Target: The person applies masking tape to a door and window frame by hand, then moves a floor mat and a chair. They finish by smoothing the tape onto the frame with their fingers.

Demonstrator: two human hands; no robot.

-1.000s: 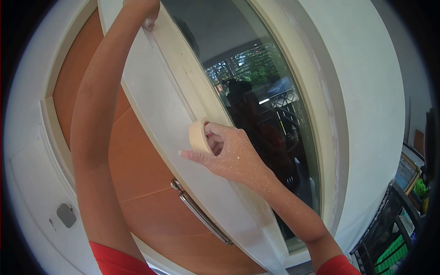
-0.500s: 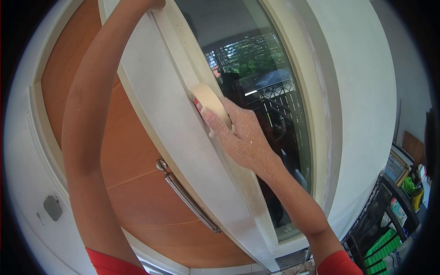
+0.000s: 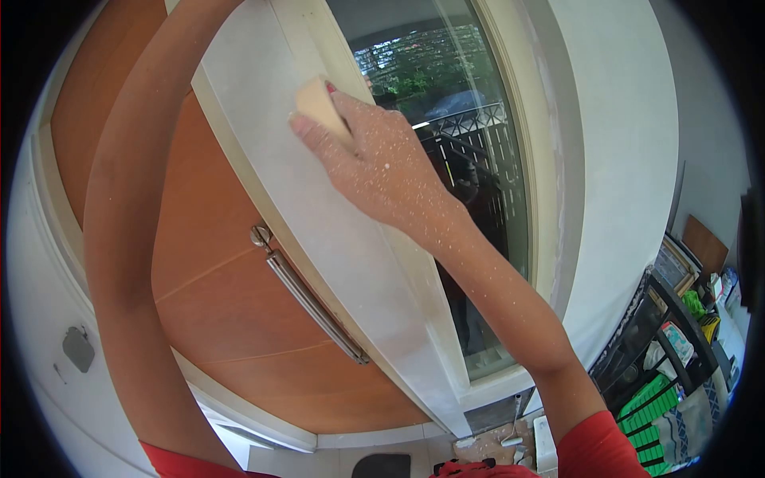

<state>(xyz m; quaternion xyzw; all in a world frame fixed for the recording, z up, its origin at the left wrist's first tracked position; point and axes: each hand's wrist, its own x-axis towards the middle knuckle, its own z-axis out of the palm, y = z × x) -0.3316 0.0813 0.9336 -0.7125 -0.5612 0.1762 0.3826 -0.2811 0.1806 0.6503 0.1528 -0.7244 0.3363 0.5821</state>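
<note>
My right hand (image 3: 384, 163), speckled with white paint, is closed around a roll of cream masking tape (image 3: 320, 107). It holds the roll over the white wall strip (image 3: 311, 215) between the brown door and the window, near the cream window frame (image 3: 410, 263). My left forearm (image 3: 127, 191) reaches up along the left side, and its hand is cut off by the top edge of the view.
The brown door (image 3: 215, 279) has a long metal handle (image 3: 319, 307). Right of my hand is the window glass (image 3: 434, 88), with reflections in it. A dark chair (image 3: 677, 350), a green basket (image 3: 649, 414) and assorted items stand at lower right. A paint roller (image 3: 514, 434) lies low near the wall.
My right hand has moved up and left with the tape roll, from the window frame onto the white strip. My left hand has passed out of view at the top, and the view has shifted.
</note>
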